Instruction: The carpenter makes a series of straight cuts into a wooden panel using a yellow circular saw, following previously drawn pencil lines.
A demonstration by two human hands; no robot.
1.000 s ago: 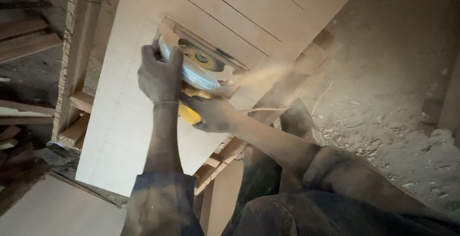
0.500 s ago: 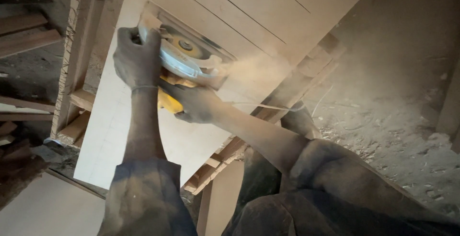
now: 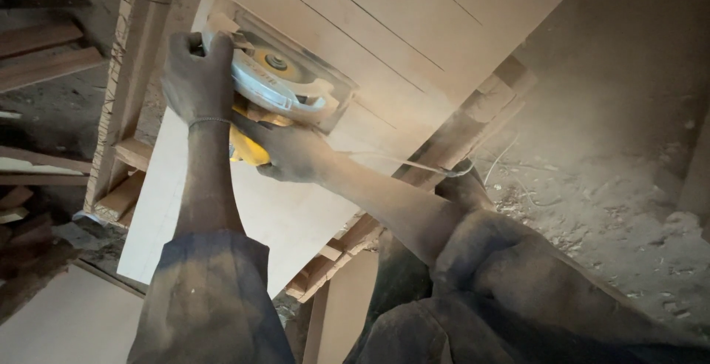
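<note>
A circular saw (image 3: 279,79) with a pale metal guard and a yellow body rests on a large pale wooden board (image 3: 414,31) marked with thin parallel lines. My left hand (image 3: 198,75) grips the saw's front knob at the board's upper left. My right hand (image 3: 288,153) is closed around the yellow rear handle just below the guard. The saw's flat base plate lies on the board. The blade itself is hidden under the guard. A thin cord (image 3: 399,163) runs from the saw across my right forearm.
The board lies on a wooden frame (image 3: 122,112) with rails on the left and lower right. Planks (image 3: 44,53) are stacked at the far left. Another pale sheet (image 3: 59,319) lies at the bottom left. Dusty ground with wood scraps (image 3: 592,201) spreads to the right.
The saw and both hands have slid further along the board toward its upper left edge. The dust plume seen trailing from the blade has thinned.
</note>
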